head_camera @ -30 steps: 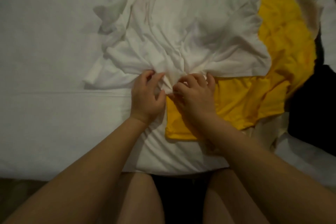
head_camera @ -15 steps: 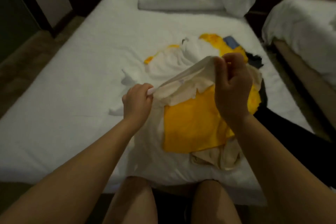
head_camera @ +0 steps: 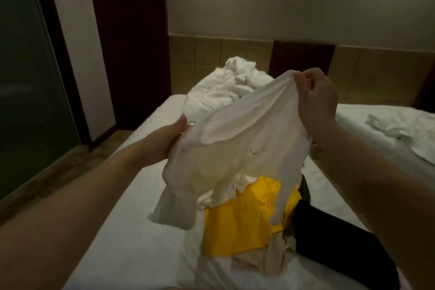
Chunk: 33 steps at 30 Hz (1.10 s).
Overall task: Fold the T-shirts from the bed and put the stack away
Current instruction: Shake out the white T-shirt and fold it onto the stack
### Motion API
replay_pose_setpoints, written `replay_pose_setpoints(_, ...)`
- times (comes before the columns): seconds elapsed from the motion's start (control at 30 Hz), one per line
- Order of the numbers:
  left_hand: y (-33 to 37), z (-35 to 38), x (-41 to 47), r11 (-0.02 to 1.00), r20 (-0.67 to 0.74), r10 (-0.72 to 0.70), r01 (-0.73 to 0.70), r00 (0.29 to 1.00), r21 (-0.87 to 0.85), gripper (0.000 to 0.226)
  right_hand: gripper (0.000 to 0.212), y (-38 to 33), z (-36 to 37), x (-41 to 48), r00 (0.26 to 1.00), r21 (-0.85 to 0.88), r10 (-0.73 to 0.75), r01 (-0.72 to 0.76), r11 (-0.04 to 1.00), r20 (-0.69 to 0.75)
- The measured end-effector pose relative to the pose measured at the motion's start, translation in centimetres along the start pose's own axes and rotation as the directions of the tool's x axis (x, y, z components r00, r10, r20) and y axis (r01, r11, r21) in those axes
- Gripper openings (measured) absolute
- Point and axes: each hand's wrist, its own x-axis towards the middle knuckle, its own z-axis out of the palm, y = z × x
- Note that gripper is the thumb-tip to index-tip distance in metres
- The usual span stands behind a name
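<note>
A white T-shirt [head_camera: 237, 148] hangs in the air above the bed [head_camera: 122, 238], held by both hands. My left hand [head_camera: 170, 142] grips its left edge, mostly hidden by the cloth. My right hand [head_camera: 316, 99] pinches the other edge higher up, at the right. Below the shirt lies a pile of clothes on the mattress: a yellow T-shirt [head_camera: 242, 226], a beige garment [head_camera: 256, 260] under it, and a black garment [head_camera: 339, 240] at the right.
A crumpled white duvet and pillow [head_camera: 226, 92] sit at the head of the bed. A second bed [head_camera: 395, 129] with rumpled white linen stands at the right. A dark glass panel [head_camera: 28, 77] and floor lie to the left.
Both hands took hold of the white T-shirt on the pile and raised it off the bed, spreading apart. The camera tilted up from the mattress to the room.
</note>
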Motion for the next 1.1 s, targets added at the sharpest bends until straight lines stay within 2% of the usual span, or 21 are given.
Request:
replay_pose_setpoints(0.1,4.1,-1.2,-1.0,0.993,0.062,-0.082,0.087,0.995,-0.080,0.049,0.026,-1.5,-2.2,1.3,0.999,0.043,0.042,-0.043,0.998,0.025)
replay_pose_setpoints(0.2,6.6,-1.8,-2.0,0.995,0.210,-0.060,0.075,0.976,-0.066,0.064,0.026,-3.1,-4.1,1.7,0.997,0.121,0.048,-0.054,0.991,0.053)
replay_pose_setpoints(0.3,8.7,-1.6,-2.7,0.991,0.325,0.000,0.044,0.946,-0.128,0.060,0.025,-4.2,-5.5,2.1,0.996,0.197,0.054,-0.067,0.978,0.068)
replay_pose_setpoints(0.4,11.0,-1.2,-3.0,0.990,0.299,0.051,-0.010,0.953,-0.138,0.064,0.026,-5.2,-6.6,2.8,0.992,0.240,0.075,-0.097,0.966,0.099)
replay_pose_setpoints(0.5,14.1,-1.3,-3.4,0.997,0.198,0.078,-0.074,0.977,-0.029,0.073,0.025,-6.7,-7.9,4.1,0.982,0.299,0.107,-0.150,0.943,0.156)
replay_pose_setpoints(0.6,17.2,-1.8,-4.0,0.950,0.154,0.006,-0.054,0.988,0.308,0.071,0.018,-8.6,-9.5,5.5,0.952,0.314,0.089,-0.183,0.932,0.293)
replay_pose_setpoints(0.67,18.5,-2.3,-4.6,0.890,0.154,-0.077,-0.002,0.985,0.456,0.066,0.015,-9.8,-10.6,6.0,0.896,0.250,0.078,-0.204,0.946,0.436)
replay_pose_setpoints(0.7,18.8,-2.7,-4.8,0.880,0.155,-0.088,0.004,0.984,0.474,0.072,0.015,-10.2,-11.0,6.2,0.857,0.204,0.092,-0.223,0.953,0.507)
replay_pose_setpoints(0.77,19.2,-3.7,-5.1,0.907,0.151,-0.009,-0.055,0.989,0.418,0.083,0.013,-10.7,-11.9,6.5,0.780,0.170,0.119,-0.278,0.946,0.614)
replay_pose_setpoints(0.83,19.5,-4.6,-5.1,0.957,0.115,0.115,-0.141,0.987,0.254,0.083,0.012,-10.8,-12.4,7.1,0.735,0.263,0.101,-0.364,0.894,0.671)
replay_pose_setpoints(0.9,19.3,-5.1,-5.0,0.978,0.089,0.173,-0.182,0.981,0.106,0.083,0.014,-10.5,-12.5,7.2,0.717,0.371,0.074,-0.443,0.816,0.693)
replay_pose_setpoints(0.93,19.1,-5.2,-5.0,0.981,0.107,0.162,-0.172,0.981,0.090,0.083,0.015,-10.4,-12.2,7.1,0.712,0.394,0.066,-0.461,0.795,0.699)
replay_pose_setpoints(1.0,18.6,-4.9,-5.2,0.978,0.181,0.097,-0.127,0.979,0.165,0.086,0.017,-10.0,-11.5,6.6,0.710,0.389,0.077,-0.470,0.793,0.700)
replay_pose_setpoints(1.1,18.8,-4.4,-5.4,0.974,0.191,0.086,-0.122,0.978,0.189,0.094,0.022,-10.1,-10.6,6.4,0.760,0.425,0.119,-0.477,0.769,0.639)
